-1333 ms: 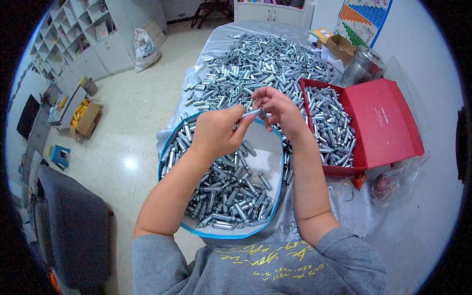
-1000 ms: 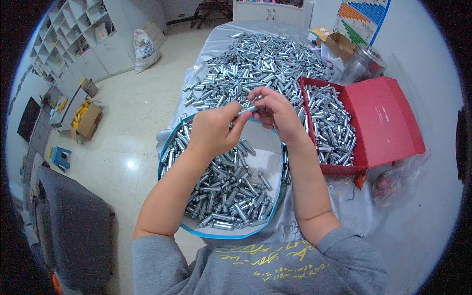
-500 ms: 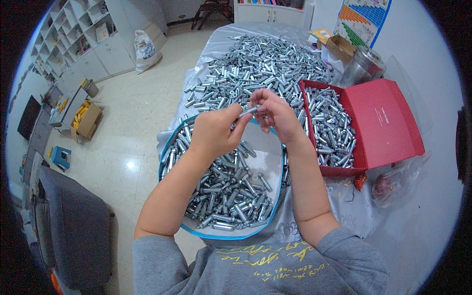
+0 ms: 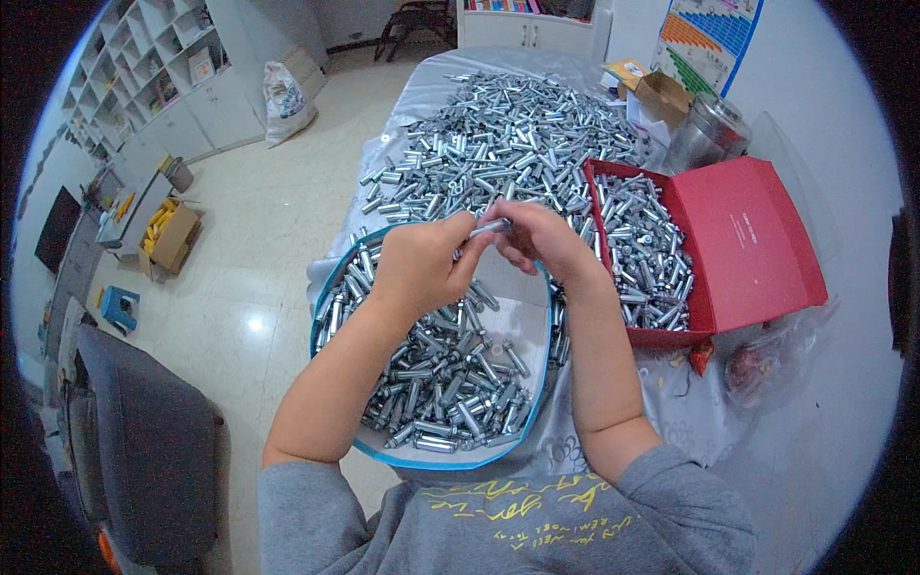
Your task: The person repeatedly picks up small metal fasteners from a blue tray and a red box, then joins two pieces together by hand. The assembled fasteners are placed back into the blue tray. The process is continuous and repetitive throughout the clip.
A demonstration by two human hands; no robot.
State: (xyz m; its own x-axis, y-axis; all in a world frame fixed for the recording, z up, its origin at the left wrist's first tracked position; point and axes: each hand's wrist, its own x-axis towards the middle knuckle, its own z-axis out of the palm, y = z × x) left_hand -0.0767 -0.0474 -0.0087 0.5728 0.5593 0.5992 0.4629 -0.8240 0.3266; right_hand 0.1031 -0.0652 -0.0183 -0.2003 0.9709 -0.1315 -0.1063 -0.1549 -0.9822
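A silvery expansion bolt (image 4: 491,227) lies between my two hands, above the far part of a blue-rimmed white container (image 4: 525,287). My left hand (image 4: 422,257) grips its left end between thumb and curled fingers. The fingers of my right hand (image 4: 544,240) close around the other end, partly hiding it. Below my forearms, the container holds many loose expansion bolts (image 4: 450,374), heaped toward its near and left sides. Just beyond my hands, a wide pile of similar metal pieces (image 4: 517,134) covers the table.
To the right stands an open red box (image 4: 652,335) full of metal bolts, its lid (image 4: 747,244) folded outward. Behind it are a metal canister (image 4: 709,134) and a cardboard box (image 4: 663,96). A clear plastic bag (image 4: 767,364) lies nearby. A dark chair (image 4: 144,431) stands at left.
My right hand has come down and nearer, its spread fingers closing around the free end of the bolt. My left hand keeps its grip, nearly in place.
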